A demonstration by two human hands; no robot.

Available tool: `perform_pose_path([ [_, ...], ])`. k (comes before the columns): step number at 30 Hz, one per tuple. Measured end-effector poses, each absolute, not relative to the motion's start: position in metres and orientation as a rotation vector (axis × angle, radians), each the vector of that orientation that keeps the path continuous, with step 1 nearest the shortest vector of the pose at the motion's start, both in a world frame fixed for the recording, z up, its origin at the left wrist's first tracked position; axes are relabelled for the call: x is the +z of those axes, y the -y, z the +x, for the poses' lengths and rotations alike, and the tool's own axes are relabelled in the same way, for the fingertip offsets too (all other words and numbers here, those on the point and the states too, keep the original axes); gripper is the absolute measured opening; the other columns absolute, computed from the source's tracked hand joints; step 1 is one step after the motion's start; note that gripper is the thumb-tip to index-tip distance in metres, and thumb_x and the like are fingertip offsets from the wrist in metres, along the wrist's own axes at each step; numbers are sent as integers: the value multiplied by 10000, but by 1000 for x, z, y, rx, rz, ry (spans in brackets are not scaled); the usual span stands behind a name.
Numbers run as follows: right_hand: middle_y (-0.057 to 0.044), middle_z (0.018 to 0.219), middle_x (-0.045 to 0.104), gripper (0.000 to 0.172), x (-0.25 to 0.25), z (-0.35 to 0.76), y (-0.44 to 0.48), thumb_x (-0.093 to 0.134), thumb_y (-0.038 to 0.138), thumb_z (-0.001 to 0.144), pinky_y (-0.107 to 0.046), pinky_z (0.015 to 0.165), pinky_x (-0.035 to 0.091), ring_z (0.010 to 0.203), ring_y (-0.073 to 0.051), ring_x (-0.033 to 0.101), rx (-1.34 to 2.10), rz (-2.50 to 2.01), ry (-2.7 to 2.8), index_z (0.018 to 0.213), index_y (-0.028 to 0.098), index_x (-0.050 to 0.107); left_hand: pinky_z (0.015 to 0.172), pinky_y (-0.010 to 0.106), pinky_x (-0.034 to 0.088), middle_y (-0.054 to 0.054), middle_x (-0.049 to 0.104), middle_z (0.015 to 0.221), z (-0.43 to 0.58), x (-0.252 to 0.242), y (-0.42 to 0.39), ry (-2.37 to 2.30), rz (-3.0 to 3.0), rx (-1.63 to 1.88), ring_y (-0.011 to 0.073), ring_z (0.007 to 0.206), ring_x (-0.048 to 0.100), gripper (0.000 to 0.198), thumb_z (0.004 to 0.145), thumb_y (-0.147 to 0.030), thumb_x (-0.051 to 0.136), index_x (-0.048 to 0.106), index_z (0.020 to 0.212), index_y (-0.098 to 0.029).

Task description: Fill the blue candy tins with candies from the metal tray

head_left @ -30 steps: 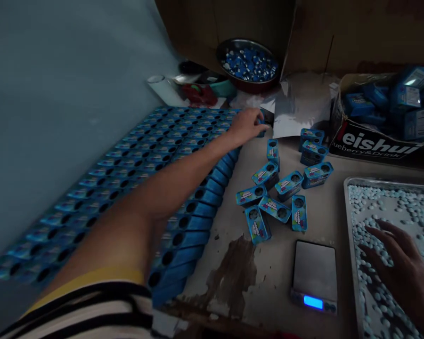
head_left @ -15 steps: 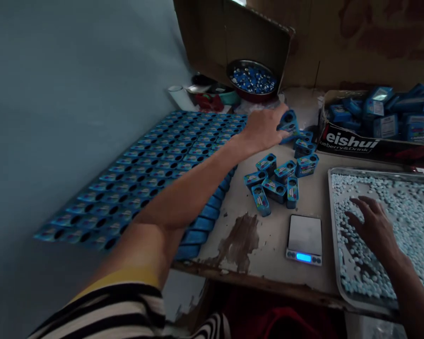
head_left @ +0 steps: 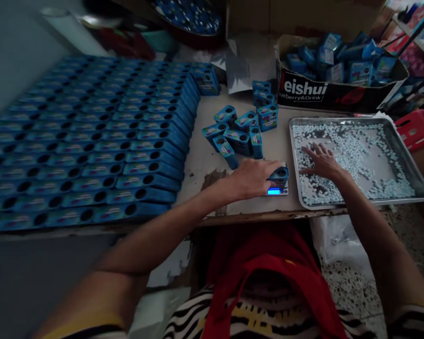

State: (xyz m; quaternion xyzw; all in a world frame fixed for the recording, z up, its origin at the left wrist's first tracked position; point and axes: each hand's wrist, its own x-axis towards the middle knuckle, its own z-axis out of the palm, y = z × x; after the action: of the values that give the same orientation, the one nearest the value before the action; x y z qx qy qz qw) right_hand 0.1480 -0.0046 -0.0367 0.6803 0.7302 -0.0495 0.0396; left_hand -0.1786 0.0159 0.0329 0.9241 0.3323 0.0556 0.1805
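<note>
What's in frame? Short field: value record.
left hand: grips a small blue printed box at a flat digital scale, display lit blue; contact unclear
right hand: fingers spread over small, round, pale-blue pellets in a shallow rectangular metal tray
left side: rows of blue boxes with round dark holes
middle: loose blue boxes
back right: open black-fronted cardboard carton holding blue packs

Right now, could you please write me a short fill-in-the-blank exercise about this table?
The left hand holds a small box at the scale, whose screen glows ____.
The right hand is spread over pale pieces in the metal ____.
The packed rows of boxes stand to the ____ of the scale.
Missing words: blue; tray; left.
</note>
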Motion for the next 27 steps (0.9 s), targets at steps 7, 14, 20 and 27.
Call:
perform_pose_path([
  [7, -252, 1327, 697, 487, -36, 144, 43, 440, 508, 1131, -451, 976, 474, 1235, -395, 629, 6, 1859, -2338, 1312, 128, 684, 991, 474, 651, 96, 675, 1585, -242, 22, 10, -1140, 2532, 223, 384, 1275, 755, 841, 961, -447, 779, 427, 1720, -365],
  [14, -34, 658, 602, 457, -28, 151, 31, 503, 593, 1059, -332, 657, 304, 665, -198, 542, -435, 2444, -2201, 792, 230, 577, 1244, 588, 499, 158, 570, 1681, -245, -33, 48, -977, 2446, 385, 428, 1527, 569, 987, 810, -579, 929, 514, 1669, -328],
  [20, 9, 641, 518, 440, -24, 136, 45, 596, 594, 1020, -319, 658, 387, 657, -162, 496, -675, 2728, -2267, 773, 230, 592, 1343, 749, 228, 165, 427, 1786, -210, -63, 57, -695, 2547, 299, 489, 1687, 318, 797, 891, -591, 840, 603, 1608, -338],
  [27, -153, 1476, 657, 558, -29, 144, 72, 556, 709, 1062, -603, 1176, 471, 1413, -382, 593, -182, 2514, -2391, 1295, 234, 735, 1341, 734, 284, 221, 364, 1804, -194, -55, 80, -845, 2529, 310, 515, 1643, 383, 889, 896, -527, 817, 475, 1670, -252],
])
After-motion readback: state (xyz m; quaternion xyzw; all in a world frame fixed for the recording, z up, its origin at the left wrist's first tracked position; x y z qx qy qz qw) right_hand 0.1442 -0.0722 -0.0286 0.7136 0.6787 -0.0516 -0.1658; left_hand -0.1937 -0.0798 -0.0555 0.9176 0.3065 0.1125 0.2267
